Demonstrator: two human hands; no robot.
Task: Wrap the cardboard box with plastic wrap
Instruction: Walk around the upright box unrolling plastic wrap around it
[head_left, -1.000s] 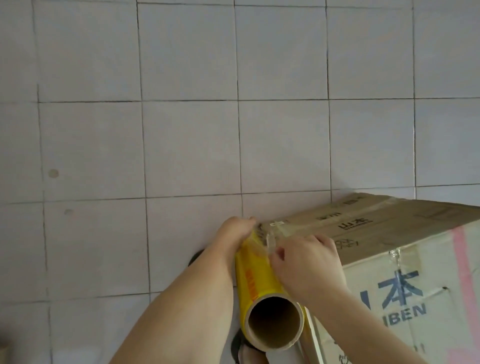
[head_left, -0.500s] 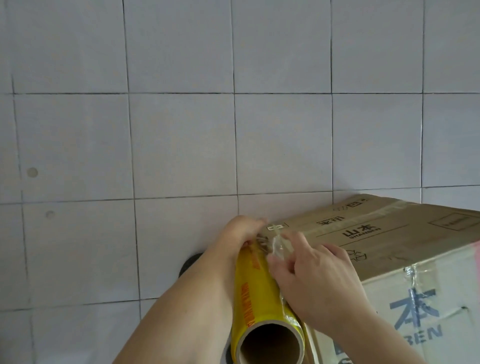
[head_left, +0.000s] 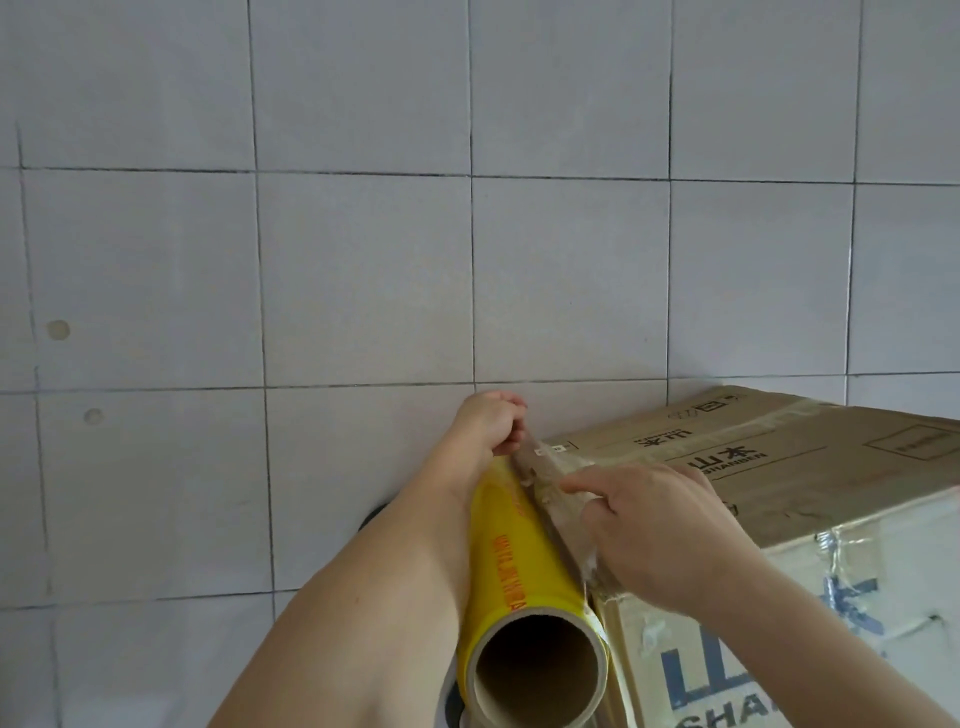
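Note:
A brown cardboard box with printed lettering fills the lower right; its near side is white with blue letters. A yellow roll of plastic wrap lies along the box's left top edge, its open cardboard core facing me. My left hand grips the roll's far end. My right hand rests on the box's left top edge, fingers flat on the clear film coming off the roll.
Pale grey square floor tiles cover everything around the box. A dark round object shows partly under my left forearm, low on the floor. Clear tape patches sit on the box's near corner.
My left hand slid farther along the roll's far end. My right hand shifted from pinching the film's edge to flattening it on the box top. The view came closer.

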